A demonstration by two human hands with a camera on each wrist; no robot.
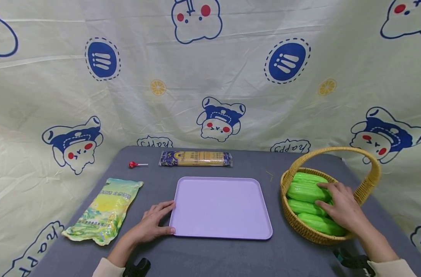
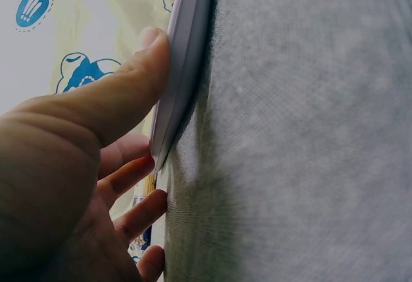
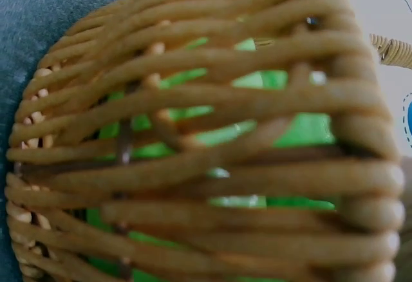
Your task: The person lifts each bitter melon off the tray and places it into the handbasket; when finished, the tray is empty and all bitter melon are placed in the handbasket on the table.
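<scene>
A light purple tray lies flat on the table. My left hand rests at its left edge, thumb and fingers spread along the rim; in the left wrist view the thumb touches the rim from the side. On the right stands a wicker basket with a tall handle, holding several glossy green cucumber-like vegetables. My right hand reaches into it, with thumb and index finger spanning the second vegetable from the back. The basket wall hides the right hand in the right wrist view.
A yellow-green plastic pack lies left of the tray. Behind the tray are a packet of what looks like dry noodles and a red lollipop. The grey tablecloth reaches a printed curtain at the back.
</scene>
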